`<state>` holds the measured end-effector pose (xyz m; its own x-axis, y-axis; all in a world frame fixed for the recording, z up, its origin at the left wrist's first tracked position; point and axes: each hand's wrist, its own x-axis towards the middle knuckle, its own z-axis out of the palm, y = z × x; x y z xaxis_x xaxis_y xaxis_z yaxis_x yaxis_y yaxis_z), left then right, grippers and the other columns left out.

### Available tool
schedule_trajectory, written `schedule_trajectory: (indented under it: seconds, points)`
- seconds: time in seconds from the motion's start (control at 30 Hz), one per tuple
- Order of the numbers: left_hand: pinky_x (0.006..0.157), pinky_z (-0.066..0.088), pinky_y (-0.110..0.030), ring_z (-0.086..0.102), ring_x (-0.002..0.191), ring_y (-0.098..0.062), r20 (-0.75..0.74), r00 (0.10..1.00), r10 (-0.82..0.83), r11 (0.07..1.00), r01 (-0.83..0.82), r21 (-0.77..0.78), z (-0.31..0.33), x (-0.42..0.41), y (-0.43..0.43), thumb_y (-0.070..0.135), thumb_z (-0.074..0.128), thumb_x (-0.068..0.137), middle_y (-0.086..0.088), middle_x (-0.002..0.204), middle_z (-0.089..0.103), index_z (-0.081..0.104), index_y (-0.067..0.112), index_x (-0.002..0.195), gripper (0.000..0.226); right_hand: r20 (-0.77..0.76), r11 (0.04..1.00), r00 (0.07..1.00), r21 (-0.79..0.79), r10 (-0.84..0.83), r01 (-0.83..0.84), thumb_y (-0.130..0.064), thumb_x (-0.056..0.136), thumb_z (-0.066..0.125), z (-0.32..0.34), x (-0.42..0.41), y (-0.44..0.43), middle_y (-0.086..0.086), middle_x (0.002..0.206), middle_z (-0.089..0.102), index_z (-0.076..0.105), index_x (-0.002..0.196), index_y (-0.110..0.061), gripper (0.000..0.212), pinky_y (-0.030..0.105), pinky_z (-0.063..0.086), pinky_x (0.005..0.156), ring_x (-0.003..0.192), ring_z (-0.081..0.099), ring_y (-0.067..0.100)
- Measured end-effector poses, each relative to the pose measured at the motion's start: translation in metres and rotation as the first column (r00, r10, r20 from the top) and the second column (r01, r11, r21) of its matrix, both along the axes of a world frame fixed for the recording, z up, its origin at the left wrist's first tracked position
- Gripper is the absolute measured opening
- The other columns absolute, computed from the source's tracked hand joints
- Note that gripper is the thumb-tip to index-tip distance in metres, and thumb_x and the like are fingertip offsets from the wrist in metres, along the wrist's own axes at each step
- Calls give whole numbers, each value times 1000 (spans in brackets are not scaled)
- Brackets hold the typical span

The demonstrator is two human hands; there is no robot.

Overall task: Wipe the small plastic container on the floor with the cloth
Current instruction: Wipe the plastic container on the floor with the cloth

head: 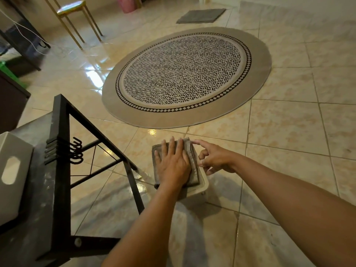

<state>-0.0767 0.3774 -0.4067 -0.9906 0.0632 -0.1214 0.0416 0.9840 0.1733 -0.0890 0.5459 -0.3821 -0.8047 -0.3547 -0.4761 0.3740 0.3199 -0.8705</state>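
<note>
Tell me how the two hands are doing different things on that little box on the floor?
The left hand lies flat, fingers spread, pressing the grey cloth onto the top of the small plastic container. The right hand touches no cloth; it sits at the container's right edge with fingers curled and one finger pointing out. The left hand covers most of the top, the right hand only the side. Both are bare and reach down to the same container.

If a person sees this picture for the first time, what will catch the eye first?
First the big round patterned rug in the middle of the tiled floor. Below it, the left hand presses a grey cloth flat on the small plastic container, while the right hand steadies its edge. A black metal rack stands at left.
</note>
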Motion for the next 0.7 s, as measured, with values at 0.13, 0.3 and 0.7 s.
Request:
schedule_trajectory:
  seconds: [0.13,0.3,0.7]
  points:
    - [121,-10,-54,-28,148,-27,4,998,61,998,-61,-4,2,28,3,48,-1,96,0,164,-23,-11,27,158,66,9,1000,1000,7,11,-11,12,90,55,2,-2,0,9,89,53,27,153,-37,84,42,62,68,72,61,20]
    - [119,-16,-53,-30,147,-27,26,999,-21,998,22,-63,1,30,27,52,-7,89,3,161,-29,-16,30,156,71,40,1000,999,-27,9,-8,15,88,53,1,-1,5,13,97,59,23,153,-39,89,45,63,65,71,68,23]
    - [119,-14,-56,-30,147,-28,46,999,0,1000,1,-26,-3,48,32,56,-5,89,2,162,-27,-13,31,157,73,46,1000,999,-3,-9,9,20,85,49,3,-1,8,10,91,57,21,155,-37,94,46,62,67,76,66,26]
